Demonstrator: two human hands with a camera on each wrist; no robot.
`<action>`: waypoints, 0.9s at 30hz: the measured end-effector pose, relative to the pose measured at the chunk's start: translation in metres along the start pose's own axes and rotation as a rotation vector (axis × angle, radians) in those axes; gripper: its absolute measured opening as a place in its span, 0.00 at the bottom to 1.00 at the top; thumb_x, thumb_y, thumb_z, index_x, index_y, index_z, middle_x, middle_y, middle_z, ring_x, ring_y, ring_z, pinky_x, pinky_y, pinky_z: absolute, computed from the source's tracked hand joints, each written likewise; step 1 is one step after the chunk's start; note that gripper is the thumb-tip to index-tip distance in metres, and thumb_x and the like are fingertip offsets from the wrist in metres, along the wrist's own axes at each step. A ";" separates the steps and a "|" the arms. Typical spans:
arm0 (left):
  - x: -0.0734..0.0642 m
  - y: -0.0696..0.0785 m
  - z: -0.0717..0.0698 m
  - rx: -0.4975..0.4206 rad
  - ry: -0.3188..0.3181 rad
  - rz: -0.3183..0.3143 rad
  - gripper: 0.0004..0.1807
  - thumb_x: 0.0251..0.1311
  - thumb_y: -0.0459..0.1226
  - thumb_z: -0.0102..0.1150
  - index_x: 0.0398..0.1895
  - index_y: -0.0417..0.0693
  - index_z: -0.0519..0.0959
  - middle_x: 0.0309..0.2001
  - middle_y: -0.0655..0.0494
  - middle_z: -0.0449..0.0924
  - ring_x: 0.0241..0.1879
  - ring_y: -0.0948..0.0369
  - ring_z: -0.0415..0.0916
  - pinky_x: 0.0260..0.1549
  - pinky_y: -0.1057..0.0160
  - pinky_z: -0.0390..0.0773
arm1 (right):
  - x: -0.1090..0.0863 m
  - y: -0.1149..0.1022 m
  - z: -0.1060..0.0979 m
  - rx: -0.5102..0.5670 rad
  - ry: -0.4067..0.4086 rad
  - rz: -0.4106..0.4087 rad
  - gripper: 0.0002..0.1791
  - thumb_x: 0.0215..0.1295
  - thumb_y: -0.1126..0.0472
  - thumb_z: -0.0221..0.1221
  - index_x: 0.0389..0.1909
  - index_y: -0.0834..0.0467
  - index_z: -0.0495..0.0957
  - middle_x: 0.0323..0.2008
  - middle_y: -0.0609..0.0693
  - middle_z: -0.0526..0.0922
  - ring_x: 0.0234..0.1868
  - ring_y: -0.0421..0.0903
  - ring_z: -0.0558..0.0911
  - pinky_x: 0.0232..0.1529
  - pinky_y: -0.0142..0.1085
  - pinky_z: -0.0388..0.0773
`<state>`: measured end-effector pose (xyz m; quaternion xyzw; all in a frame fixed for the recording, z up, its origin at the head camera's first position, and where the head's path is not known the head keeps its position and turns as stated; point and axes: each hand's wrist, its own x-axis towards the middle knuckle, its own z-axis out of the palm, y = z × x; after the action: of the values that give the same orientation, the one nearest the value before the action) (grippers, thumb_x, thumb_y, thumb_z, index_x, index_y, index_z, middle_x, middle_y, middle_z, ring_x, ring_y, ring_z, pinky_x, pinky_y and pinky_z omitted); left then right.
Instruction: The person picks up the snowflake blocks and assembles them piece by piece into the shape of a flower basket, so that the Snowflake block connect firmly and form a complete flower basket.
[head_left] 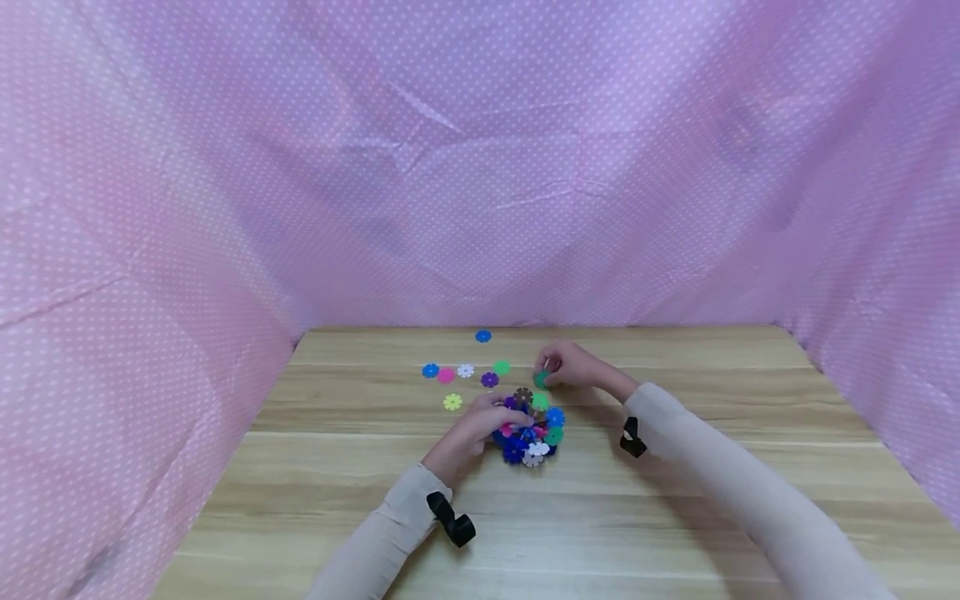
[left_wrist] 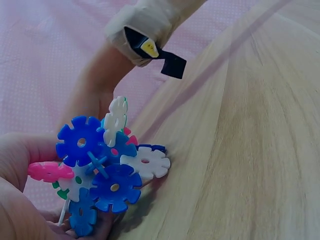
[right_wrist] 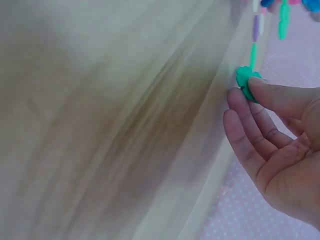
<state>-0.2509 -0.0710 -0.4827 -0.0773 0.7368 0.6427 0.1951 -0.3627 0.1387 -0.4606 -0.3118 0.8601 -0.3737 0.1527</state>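
Observation:
My left hand (head_left: 477, 423) grips a cluster of interlocked notched plastic discs (head_left: 514, 451) close over the table. In the left wrist view, dark blue discs (left_wrist: 116, 188), a white disc (left_wrist: 146, 162) and a pink disc (left_wrist: 50, 171) slot together at various angles, with fingers partly hidden behind them. Beyond the cluster, my right hand (head_left: 576, 367) pinches a green disc (right_wrist: 246, 77) between thumb and index finger; its other fingers are loosely bent. In the right wrist view, a light green disc (right_wrist: 253, 55) seen edge-on meets the top of the pinched one.
Loose discs lie on the wooden table (head_left: 337, 483) beyond the left hand: a yellow disc (head_left: 452, 402), a pink disc (head_left: 446, 376), a white disc (head_left: 465, 370), a purple disc (head_left: 489, 380) and several others. Pink dotted cloth (head_left: 480, 208) hangs around the back and sides.

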 end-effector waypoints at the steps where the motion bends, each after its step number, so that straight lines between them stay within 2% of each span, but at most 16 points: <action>1: 0.000 0.000 0.001 -0.002 -0.001 0.001 0.38 0.52 0.36 0.76 0.67 0.42 0.72 0.66 0.42 0.73 0.64 0.48 0.72 0.68 0.44 0.72 | -0.004 0.000 -0.001 0.014 0.006 -0.001 0.06 0.62 0.75 0.63 0.39 0.67 0.83 0.36 0.61 0.84 0.34 0.48 0.82 0.33 0.36 0.83; 5: 0.002 0.002 0.006 -0.010 0.011 -0.002 0.36 0.53 0.37 0.75 0.67 0.43 0.74 0.68 0.42 0.71 0.64 0.47 0.72 0.68 0.43 0.71 | -0.020 -0.002 -0.004 0.079 0.043 -0.005 0.08 0.64 0.73 0.64 0.43 0.69 0.84 0.37 0.61 0.86 0.32 0.48 0.83 0.33 0.38 0.86; 10: 0.002 0.003 0.010 -0.005 0.035 -0.012 0.38 0.52 0.37 0.75 0.69 0.44 0.73 0.71 0.42 0.67 0.68 0.44 0.68 0.70 0.41 0.67 | -0.040 -0.010 -0.007 0.156 0.098 0.013 0.12 0.65 0.71 0.64 0.47 0.71 0.82 0.36 0.60 0.87 0.32 0.53 0.85 0.35 0.44 0.87; 15: 0.002 0.003 0.014 -0.003 0.021 -0.018 0.40 0.54 0.38 0.74 0.71 0.41 0.71 0.70 0.41 0.71 0.69 0.45 0.68 0.71 0.41 0.66 | -0.055 -0.022 -0.003 0.235 0.146 0.031 0.13 0.65 0.72 0.64 0.49 0.72 0.81 0.35 0.63 0.86 0.33 0.52 0.85 0.38 0.50 0.87; 19: 0.003 0.003 0.013 -0.002 0.009 -0.024 0.40 0.54 0.39 0.74 0.71 0.39 0.70 0.67 0.41 0.75 0.67 0.46 0.72 0.70 0.41 0.68 | -0.064 -0.030 0.005 0.241 0.179 0.025 0.11 0.65 0.73 0.64 0.46 0.72 0.82 0.36 0.64 0.86 0.33 0.48 0.85 0.36 0.43 0.88; 24: 0.006 0.001 0.013 -0.012 -0.007 -0.016 0.38 0.54 0.39 0.74 0.69 0.38 0.72 0.65 0.42 0.77 0.64 0.48 0.74 0.69 0.43 0.70 | -0.067 -0.037 0.012 0.145 0.228 -0.026 0.08 0.62 0.73 0.66 0.41 0.69 0.84 0.33 0.61 0.87 0.32 0.43 0.83 0.33 0.29 0.82; 27: 0.007 0.001 0.013 -0.020 -0.011 -0.010 0.38 0.53 0.39 0.74 0.68 0.38 0.72 0.64 0.42 0.77 0.63 0.48 0.75 0.68 0.43 0.72 | -0.067 -0.037 0.016 0.074 0.263 -0.063 0.05 0.60 0.73 0.68 0.38 0.67 0.85 0.31 0.58 0.87 0.32 0.41 0.82 0.32 0.27 0.80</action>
<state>-0.2547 -0.0569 -0.4857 -0.0796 0.7290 0.6493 0.2018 -0.2883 0.1537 -0.4421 -0.2812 0.8481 -0.4475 0.0385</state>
